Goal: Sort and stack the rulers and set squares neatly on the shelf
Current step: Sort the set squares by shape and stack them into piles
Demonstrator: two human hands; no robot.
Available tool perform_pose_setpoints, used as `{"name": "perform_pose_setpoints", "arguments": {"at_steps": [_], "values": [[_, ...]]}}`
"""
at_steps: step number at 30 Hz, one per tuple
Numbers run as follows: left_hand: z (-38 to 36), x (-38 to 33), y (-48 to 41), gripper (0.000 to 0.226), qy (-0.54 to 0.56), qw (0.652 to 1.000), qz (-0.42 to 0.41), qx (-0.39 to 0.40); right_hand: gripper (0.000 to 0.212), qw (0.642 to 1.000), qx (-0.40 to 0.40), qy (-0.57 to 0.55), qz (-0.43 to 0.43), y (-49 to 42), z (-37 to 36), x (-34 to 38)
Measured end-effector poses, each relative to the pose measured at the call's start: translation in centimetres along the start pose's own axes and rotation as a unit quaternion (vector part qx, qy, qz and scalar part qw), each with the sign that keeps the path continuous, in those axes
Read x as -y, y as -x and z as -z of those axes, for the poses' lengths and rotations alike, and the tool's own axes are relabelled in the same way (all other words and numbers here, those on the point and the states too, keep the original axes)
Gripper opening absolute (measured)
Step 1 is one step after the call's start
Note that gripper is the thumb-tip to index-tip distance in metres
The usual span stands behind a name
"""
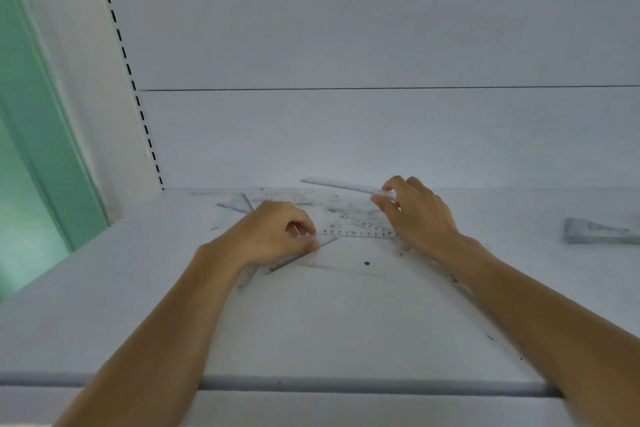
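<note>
Several clear plastic rulers and set squares lie in a loose heap (349, 215) on the white shelf (311, 322). My left hand (277, 232) has its fingers curled and pinches the edge of a clear set square (360, 233) with printed numbers. Further back, my right hand (419, 215) pinches the near end of a long clear ruler (336, 184) between thumb and fingers; that ruler runs off to the left at the back of the heap. Another clear ruler (247, 276) sticks out under my left wrist. Parts of the heap are hidden under both hands.
A small stack of set squares (595, 231) lies apart at the right edge of the shelf. The white back wall (381, 135) rises behind the heap. A slotted upright (131, 80) and a green panel (38, 135) stand at the left. The shelf's front lip (346, 385) runs across the bottom.
</note>
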State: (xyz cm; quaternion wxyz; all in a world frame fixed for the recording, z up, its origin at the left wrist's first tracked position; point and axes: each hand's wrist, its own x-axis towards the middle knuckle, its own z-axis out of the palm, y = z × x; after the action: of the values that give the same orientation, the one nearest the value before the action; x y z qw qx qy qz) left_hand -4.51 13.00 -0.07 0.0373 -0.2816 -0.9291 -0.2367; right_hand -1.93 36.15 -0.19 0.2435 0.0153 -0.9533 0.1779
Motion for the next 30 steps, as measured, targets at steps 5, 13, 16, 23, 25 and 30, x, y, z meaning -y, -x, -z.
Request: {"name": "perform_pose_setpoints", "arguments": {"at_steps": [5, 13, 16, 23, 25, 30], "values": [[1.1, 0.1, 0.7, 0.029, -0.017, 0.997, 0.007, -0.079, 0.031, 0.998, -0.03, -0.019, 0.044, 0.1, -0.1, 0.8], [2.6, 1.1, 3.3, 0.063, -0.116, 0.967, 0.223, 0.035, 0.032, 0.996, -0.046, -0.016, 0.074, -0.2, 0.1, 0.4], [1.3, 0.5, 4.5, 0.034, -0.169, 0.974, 0.14, -0.055, 0.033, 0.995, -0.045, -0.01, 0.083, 0.0, 0.1, 0.4], [1.5, -1.2, 6.9, 0.019, -0.283, 0.954, 0.059, -0.084, 0.036, 0.992, -0.04, 0.041, 0.114, 0.5, 0.4, 1.7], [1.3, -1.8, 7.5, 0.019, -0.29, 0.951, 0.059, -0.087, 0.043, 0.989, -0.018, 0.071, 0.13, 0.7, 0.5, 2.3], [2.0, -3.2, 7.8, 0.012, -0.208, 0.968, 0.092, -0.11, 0.034, 0.975, 0.011, 0.124, 0.185, 1.2, 1.3, 2.9]]}}
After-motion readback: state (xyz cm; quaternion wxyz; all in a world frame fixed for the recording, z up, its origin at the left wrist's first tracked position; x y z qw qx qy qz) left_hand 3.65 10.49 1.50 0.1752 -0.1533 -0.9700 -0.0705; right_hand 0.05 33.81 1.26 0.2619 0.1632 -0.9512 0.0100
